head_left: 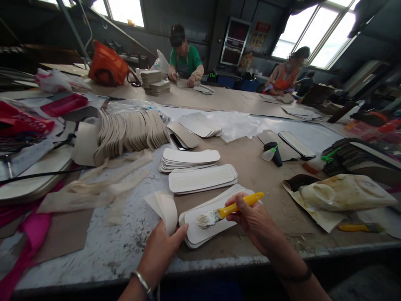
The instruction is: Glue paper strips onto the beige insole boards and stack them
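My right hand [250, 219] grips a yellow-handled paintbrush [241, 205]. Its bristles, coated in white paste, rest on the top piece of a fanned stack of white rounded strips [200, 232]. My left hand [164, 251] is closed around the lower end of a curled cream-white sheet [167, 209], its fingers partly hidden behind it. The left thumb touches the near left end of the fanned stack. Just beyond lie two more piles of rounded strips, a nearer pile [203, 179] and a farther pile [191, 156].
Curved beige pieces [131, 131] stand in a long row at left, beside loose fabric strips [94, 192]. At right are a stained plastic container [344, 192], another yellow brush [360, 228] and a small glue bottle [269, 154]. Two people work at the far table [225, 98].
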